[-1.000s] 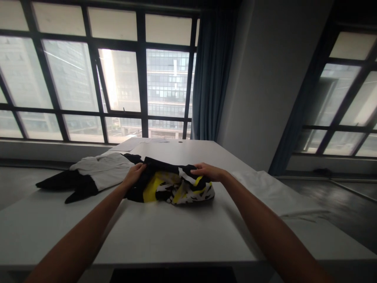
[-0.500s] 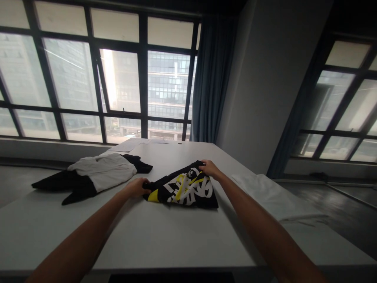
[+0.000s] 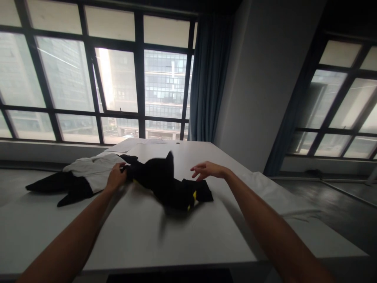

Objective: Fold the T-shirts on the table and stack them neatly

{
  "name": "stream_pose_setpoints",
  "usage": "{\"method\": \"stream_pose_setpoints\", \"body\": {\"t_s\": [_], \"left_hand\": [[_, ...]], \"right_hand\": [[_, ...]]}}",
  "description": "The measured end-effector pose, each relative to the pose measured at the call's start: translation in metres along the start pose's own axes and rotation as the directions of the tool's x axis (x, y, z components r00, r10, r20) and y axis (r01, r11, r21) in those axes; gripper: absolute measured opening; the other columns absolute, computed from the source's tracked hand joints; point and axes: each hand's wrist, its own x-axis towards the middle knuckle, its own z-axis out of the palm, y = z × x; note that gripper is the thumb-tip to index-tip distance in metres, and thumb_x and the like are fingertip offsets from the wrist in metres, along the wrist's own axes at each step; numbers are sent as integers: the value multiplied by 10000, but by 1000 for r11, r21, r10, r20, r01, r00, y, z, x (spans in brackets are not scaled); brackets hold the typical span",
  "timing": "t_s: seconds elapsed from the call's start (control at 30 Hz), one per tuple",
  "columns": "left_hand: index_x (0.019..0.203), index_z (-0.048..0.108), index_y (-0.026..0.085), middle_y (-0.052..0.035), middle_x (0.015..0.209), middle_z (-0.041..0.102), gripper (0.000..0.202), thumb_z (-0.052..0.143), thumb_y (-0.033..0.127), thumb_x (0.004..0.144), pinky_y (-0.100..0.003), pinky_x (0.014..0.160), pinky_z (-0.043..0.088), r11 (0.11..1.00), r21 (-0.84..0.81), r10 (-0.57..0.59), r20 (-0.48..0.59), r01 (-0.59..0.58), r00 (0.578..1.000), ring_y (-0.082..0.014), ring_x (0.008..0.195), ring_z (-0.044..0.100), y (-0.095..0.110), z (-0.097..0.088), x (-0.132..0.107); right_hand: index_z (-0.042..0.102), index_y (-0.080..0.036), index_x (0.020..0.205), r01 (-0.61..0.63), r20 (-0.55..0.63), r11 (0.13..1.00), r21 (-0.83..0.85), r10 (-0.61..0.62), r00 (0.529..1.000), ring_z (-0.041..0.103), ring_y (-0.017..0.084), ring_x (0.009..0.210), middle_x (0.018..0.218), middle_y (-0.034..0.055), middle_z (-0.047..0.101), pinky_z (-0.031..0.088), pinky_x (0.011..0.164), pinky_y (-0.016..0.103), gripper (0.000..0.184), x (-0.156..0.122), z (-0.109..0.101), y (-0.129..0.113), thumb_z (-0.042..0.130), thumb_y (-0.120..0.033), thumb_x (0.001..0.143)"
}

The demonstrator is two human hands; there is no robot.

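A black garment with small yellow patches is bunched and twisted over the white table, part of it raised in a peak. What kind of garment it is does not show clearly. My left hand is closed on its left end. My right hand hovers just above and behind its right end, fingers apart and holding nothing. Close behind my left hand lies a white and black garment, spread flat.
The white table reaches toward the windows. Sheets of paper lie at its far left edge. A white cloth rests along the right side. A blue curtain and a grey pillar stand beyond.
My right hand has let go of the black garment. My left hand has moved left, pulling its end along. The white and yellow print has turned mostly out of sight.
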Motion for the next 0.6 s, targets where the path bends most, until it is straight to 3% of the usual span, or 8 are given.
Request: {"method": "stream_pose_setpoints", "body": {"t_s": [0.07, 0.17, 0.27, 0.37, 0.43, 0.5, 0.53, 0.6], "left_hand": [[1146, 613, 163, -134, 1164, 698, 360, 488, 301, 837, -377, 940, 489, 999, -37, -28, 17, 29, 999, -267, 1064, 654, -4, -1, 2], [1074, 664, 172, -117, 1099, 730, 354, 465, 363, 851, -368, 927, 495, 998, -57, -16, 57, 20, 998, -268, 1031, 674, -1, -4, 3], [1011, 706, 199, -86, 1053, 748, 397, 488, 484, 840, -363, 941, 485, 988, -22, 153, 143, -151, 978, -272, 1021, 675, 16, -2, -7], [990, 736, 247, -55, 1087, 749, 444, 524, 599, 822, -399, 1053, 402, 925, 33, 349, 320, -378, 881, -284, 1083, 646, 43, 7, -30], [1060, 731, 268, -59, 1158, 732, 473, 562, 627, 801, -451, 1122, 315, 896, 59, 368, 457, -441, 810, -303, 1143, 617, 57, 15, -47], [1214, 675, 275, -89, 1299, 663, 570, 614, 623, 767, -525, 1150, 243, 886, 94, 321, 581, -453, 748, -337, 1228, 564, 65, 20, -62], [1298, 622, 274, -105, 1386, 598, 647, 640, 615, 747, -565, 1154, 207, 879, 115, 291, 637, -462, 713, -356, 1283, 518, 67, 21, -66], [1415, 512, 269, -131, 1523, 439, 788, 675, 598, 718, -632, 1156, 118, 854, 155, 240, 730, -497, 640, -382, 1388, 390, 66, 20, -72]], "right_hand": [[733, -170, 1101, -71, -124, 980, -185, 49, 991, 713, 230, 893, 1060, 120, 745, 555, 845, 343, 506, 8, 10, 17, 776, -513, 732], [708, -216, 1195, -85, -136, 926, -368, 37, 990, 656, 268, 1098, 1217, 100, 700, 510, 956, 357, 504, 23, 26, 42, 792, -395, 731], [682, -264, 1249, -59, -85, 864, -500, 19, 996, 567, 278, 1247, 1348, 69, 625, 423, 1070, 365, 516, 35, 41, 62, 763, -372, 751], [688, -282, 1243, -55, -108, 831, -553, -7, 994, 502, 282, 1318, 1426, 55, 559, 365, 1121, 372, 479, 42, 47, 76, 692, -481, 806], [692, -269, 1233, -115, -180, 812, -572, 13, 984, 496, 283, 1323, 1427, 71, 557, 362, 1119, 388, 489, 42, 42, 85, 595, -568, 859], [691, -223, 1224, -258, -298, 762, -594, 90, 950, 519, 282, 1299, 1377, 110, 597, 384, 1094, 396, 541, 36, 29, 96, 504, -611, 896], [686, -189, 1224, -364, -375, 719, -592, 154, 914, 532, 287, 1282, 1343, 135, 618, 397, 1077, 408, 576, 30, 20, 102, 463, -619, 910], [673, -118, 1223, -605, -538, 591, -533, 316, 782, 550, 326, 1251, 1292, 192, 635, 414, 1043, 481, 641, 14, 1, 112, 388, -616, 936]]}}
